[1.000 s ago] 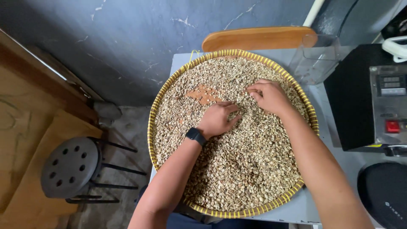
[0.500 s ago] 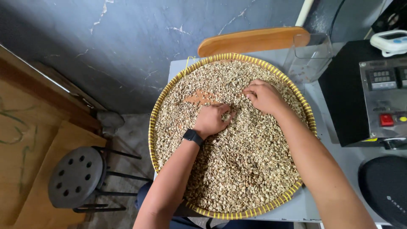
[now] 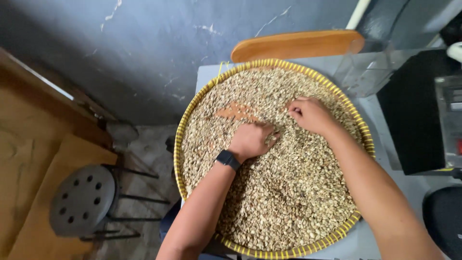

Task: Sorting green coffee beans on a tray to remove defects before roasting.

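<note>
I see my left hand (image 3: 251,141) loosely curled and right hand (image 3: 311,114) pinched narrow, both in pale beans (image 3: 284,192) filling the woven tray (image 3: 179,144) on the desk (image 3: 380,125); a hard sweep could, I judge, spill beans over its rim.

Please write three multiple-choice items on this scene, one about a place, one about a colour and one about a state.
1. Where is the stool? A left of the tray, on the floor; B on the table; C in the tray.
2. What colour is the tray's rim? A yellow; B blue; C white.
3. How are the hands? A both in the beans; B both lifted; C one holds a cup.

Answers: 1 A, it stands on the floor; 2 A, a yellow woven edge; 3 A, the left hand and right hand rest on the beans.
</note>
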